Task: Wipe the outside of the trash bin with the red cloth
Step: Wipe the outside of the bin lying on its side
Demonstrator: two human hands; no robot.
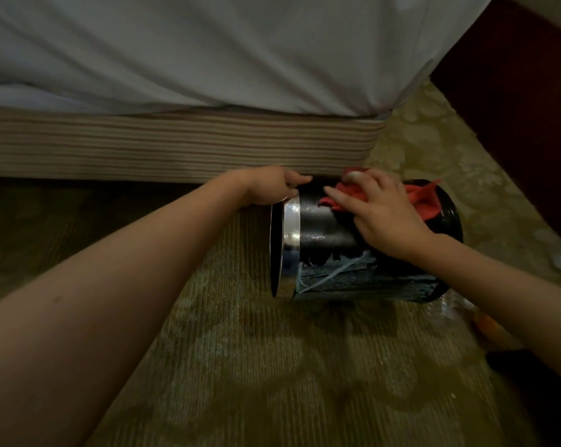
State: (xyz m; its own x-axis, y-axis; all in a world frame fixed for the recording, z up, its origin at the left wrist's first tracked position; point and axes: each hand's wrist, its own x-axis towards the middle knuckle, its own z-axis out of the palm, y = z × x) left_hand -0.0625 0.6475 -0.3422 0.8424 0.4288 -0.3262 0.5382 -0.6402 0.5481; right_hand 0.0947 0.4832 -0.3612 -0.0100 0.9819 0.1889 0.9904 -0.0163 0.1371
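Note:
A black round trash bin (327,229) with a shiny metal rim lies on its side on the carpet, its mouth facing left. Worn, peeling patches show along its lower side. My left hand (272,185) grips the rim at the top of the bin's mouth. My right hand (379,214) presses the red cloth (422,200) flat against the bin's upper side, fingers spread over it. Part of the cloth is hidden under my palm.
A bed with a white sheet (208,50) and a striped base (175,143) runs just behind the bin. Dark wooden furniture (524,101) stands at the right. Clear plastic and an orange object (485,324) lie on the patterned carpet (272,366) near my right forearm.

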